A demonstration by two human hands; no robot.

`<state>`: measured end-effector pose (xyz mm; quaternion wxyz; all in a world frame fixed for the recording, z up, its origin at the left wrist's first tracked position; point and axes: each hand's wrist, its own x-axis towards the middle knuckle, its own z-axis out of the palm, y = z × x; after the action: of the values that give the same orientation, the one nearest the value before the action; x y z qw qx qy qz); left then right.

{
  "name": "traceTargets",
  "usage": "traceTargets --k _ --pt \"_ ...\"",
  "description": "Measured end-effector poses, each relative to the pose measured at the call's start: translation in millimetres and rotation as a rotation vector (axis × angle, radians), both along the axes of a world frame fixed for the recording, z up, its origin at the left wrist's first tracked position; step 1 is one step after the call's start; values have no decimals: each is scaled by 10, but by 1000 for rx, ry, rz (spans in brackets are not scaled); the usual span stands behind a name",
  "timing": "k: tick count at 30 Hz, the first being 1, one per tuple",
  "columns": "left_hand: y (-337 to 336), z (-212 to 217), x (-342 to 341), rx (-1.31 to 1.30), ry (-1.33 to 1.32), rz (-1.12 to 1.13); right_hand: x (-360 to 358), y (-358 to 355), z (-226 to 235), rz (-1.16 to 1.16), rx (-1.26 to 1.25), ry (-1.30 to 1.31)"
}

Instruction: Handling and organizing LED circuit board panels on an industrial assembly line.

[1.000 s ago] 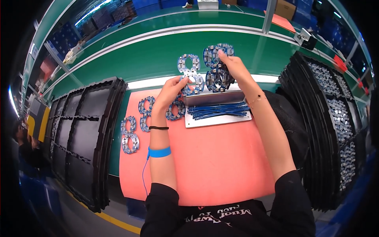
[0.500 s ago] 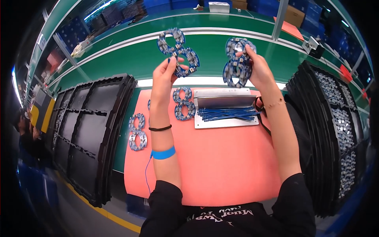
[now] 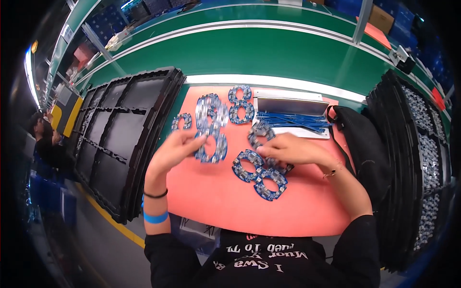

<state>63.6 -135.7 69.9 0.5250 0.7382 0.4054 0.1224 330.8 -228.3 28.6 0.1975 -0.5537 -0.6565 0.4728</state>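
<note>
My left hand [image 3: 174, 150] pinches the near end of a blue figure-eight circuit board [image 3: 219, 148], smeared by motion, over the left part of the pink mat. My right hand [image 3: 298, 150] is closed on another figure-eight circuit board [image 3: 254, 136], partly hidden by the fingers. Just in front of that hand, nearer me, a third such board [image 3: 260, 173] lies slanted on the mat. Farther back lie a board [image 3: 241, 114] beside the metal stand and part of one [image 3: 182, 121] at the mat's left edge. Another shows behind the left-hand board, too blurred to separate.
A metal stand [image 3: 288, 99] with a pile of thin blue strips [image 3: 290, 121] sits at the back of the pink mat [image 3: 297, 211]. Black compartment trays [image 3: 115, 120] stand left; stacked trays [image 3: 403, 168] holding boards stand right, past a black bag [image 3: 362, 149]. Someone is far left.
Both hands have come down from above the green bench to the mat, each with a board. One board now lies in front of my right hand. The view has shifted.
</note>
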Motion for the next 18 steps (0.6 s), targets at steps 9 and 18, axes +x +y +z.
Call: traceTargets --k 9,18 --pt "-486 -370 -269 62 85 28 295 17 518 112 398 352" --pt "-280 111 764 -28 -938 -290 130 -80 1065 -39 381 560"
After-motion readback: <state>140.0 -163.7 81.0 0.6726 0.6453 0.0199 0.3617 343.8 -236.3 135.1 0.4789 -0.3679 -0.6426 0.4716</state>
